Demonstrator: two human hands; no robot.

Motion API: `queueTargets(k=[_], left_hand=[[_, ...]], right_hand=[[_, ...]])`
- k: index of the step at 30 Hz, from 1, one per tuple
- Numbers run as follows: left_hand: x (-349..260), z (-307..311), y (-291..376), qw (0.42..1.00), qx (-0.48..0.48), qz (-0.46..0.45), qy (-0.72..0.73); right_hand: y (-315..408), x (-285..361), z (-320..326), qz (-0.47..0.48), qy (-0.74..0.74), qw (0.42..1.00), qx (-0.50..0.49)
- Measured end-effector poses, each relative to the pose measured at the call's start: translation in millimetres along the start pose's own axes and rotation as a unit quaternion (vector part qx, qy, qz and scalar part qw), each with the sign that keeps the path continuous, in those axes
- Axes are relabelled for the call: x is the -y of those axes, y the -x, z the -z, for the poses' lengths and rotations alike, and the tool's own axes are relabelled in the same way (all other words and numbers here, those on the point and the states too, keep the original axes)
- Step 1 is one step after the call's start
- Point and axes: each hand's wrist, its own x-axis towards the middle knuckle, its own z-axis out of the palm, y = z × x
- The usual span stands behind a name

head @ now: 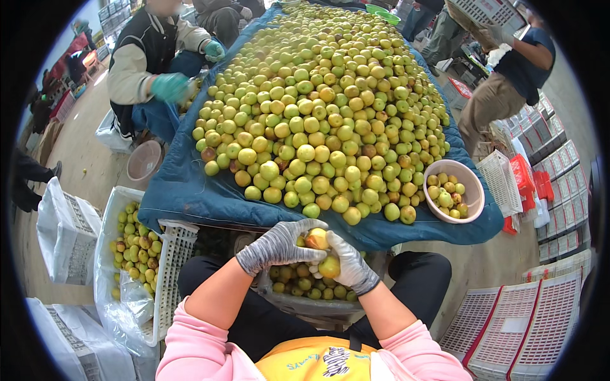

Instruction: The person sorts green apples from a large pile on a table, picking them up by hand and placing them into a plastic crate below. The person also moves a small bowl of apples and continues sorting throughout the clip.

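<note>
A big heap of yellow-green fruit (324, 124), which look like jujubes, covers a table spread with a blue quilted cloth (186, 193). At its near edge my hands meet, both in grey-and-white knit gloves. My left hand (279, 245) curls around a reddish-yellow fruit (317, 239), partly hiding another beside it. My right hand (352, 262) holds a yellow-green fruit (329, 266) against its palm, its fingertips by the reddish one. Directly beneath, between my knees, a plastic-lined container (310, 305) holds more fruit.
A pink bowl (455, 167) with some fruit sits at the table's right corner. Left of me stands a lined white crate (178, 257) of fruit. Stacked white crates (514, 319) are at right. One person (143, 71) in green gloves works at left; another (519, 71) carries a crate.
</note>
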Motion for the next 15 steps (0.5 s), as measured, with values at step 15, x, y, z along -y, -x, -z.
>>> queueTargets(k=[15], left_hand=[[96.5, 117.8, 271.9, 0.675, -0.683, 0.220, 0.173]], right_hand=[[30.6, -21.9, 10.7, 0.048, -0.079, 0.996, -0.012]])
